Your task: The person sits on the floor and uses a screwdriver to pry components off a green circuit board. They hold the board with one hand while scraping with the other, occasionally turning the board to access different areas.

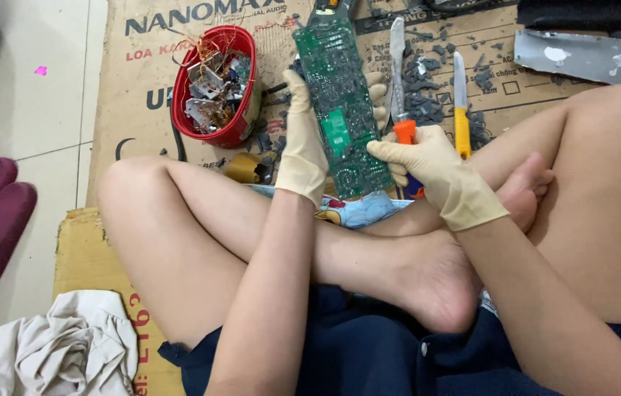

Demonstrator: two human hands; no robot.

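- The left hand (301,150), in a thin cream rubber glove, is clamped on a long green circuit board (340,103), held upright over the crossed legs, its fingertips wrapping round the board's far edge.
- The right hand (435,172), gloved alike, grips an orange-handled tool with a flat grey metal blade (400,81), just beside the board's right edge.
- A yellow-handled knife (461,103) lies on the flattened brown cardboard (141,110), among dark scattered chips.
- A round red plastic bowl (240,128) holds grey metal scraps and tangled copper wire.
- A crumpled white cloth (61,345) rests at lower left.
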